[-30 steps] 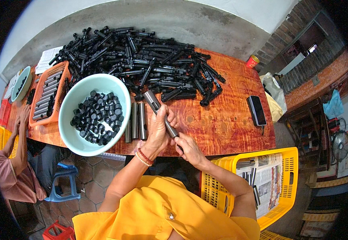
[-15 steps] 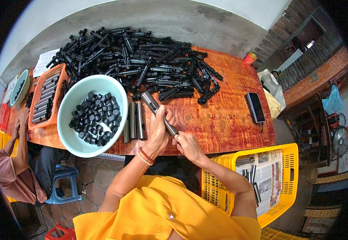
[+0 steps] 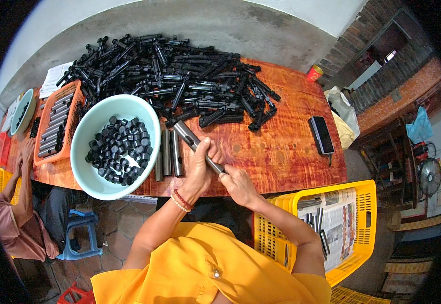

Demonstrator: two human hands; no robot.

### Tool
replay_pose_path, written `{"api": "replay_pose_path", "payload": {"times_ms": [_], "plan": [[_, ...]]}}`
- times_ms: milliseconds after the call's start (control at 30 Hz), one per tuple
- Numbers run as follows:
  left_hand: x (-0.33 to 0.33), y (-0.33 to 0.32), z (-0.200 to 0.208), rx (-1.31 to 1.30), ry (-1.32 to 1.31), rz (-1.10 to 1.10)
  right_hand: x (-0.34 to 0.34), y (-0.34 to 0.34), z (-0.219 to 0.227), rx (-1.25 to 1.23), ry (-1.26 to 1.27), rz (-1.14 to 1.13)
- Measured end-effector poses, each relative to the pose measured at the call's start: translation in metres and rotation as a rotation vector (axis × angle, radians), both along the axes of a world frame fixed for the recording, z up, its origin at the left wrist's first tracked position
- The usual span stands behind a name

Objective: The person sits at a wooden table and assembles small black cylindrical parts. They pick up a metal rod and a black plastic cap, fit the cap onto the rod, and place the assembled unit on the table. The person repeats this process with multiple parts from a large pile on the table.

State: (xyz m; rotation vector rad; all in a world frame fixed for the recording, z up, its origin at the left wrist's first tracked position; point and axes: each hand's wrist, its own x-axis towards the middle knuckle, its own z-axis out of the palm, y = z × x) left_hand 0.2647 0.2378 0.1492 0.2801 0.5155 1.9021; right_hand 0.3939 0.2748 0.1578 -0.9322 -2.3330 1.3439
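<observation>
My left hand (image 3: 199, 169) is wrapped round a grey metal tube (image 3: 185, 133) with a slot cut in its side. The tube slants over the table's front edge, its upper end pointing away to the left. At its near end my right hand (image 3: 240, 186) is closed, with the fingers covering that end; whether a small part is in them is hidden. Several similar tubes (image 3: 167, 154) lie side by side just left of my left hand. Beside them stands a pale green bowl (image 3: 82, 177) holding many small black caps (image 3: 111, 147).
Black tubular parts (image 3: 180, 76) are heaped at the back of the wooden table (image 3: 291, 152). An orange basket (image 3: 38, 152) holds more tubes. A phone (image 3: 322, 136) lies at the right. Below is a yellow crate (image 3: 370, 243) with newspaper and tubes. A co-worker's arm (image 3: 25, 187) is far left.
My right hand has come up over the tube's near end, which showed just above its fingertips before. My left hand keeps its grip; the view has shifted slightly.
</observation>
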Motion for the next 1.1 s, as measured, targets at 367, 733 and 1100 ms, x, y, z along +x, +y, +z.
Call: {"api": "replay_pose_path", "payload": {"times_ms": [367,733,1100], "plan": [[-0.049,0.004,0.025,0.280,-0.285,-0.087,0.007,0.007,0.025,-0.691,0.053,0.131],[-0.044,0.004,0.000,0.057,-0.419,0.017,0.006,-0.016,0.030,0.842,-0.107,0.029],[-0.038,0.001,0.000,0.174,-0.513,-0.054,0.005,-0.015,0.026,1.084,-0.108,0.042]]}}
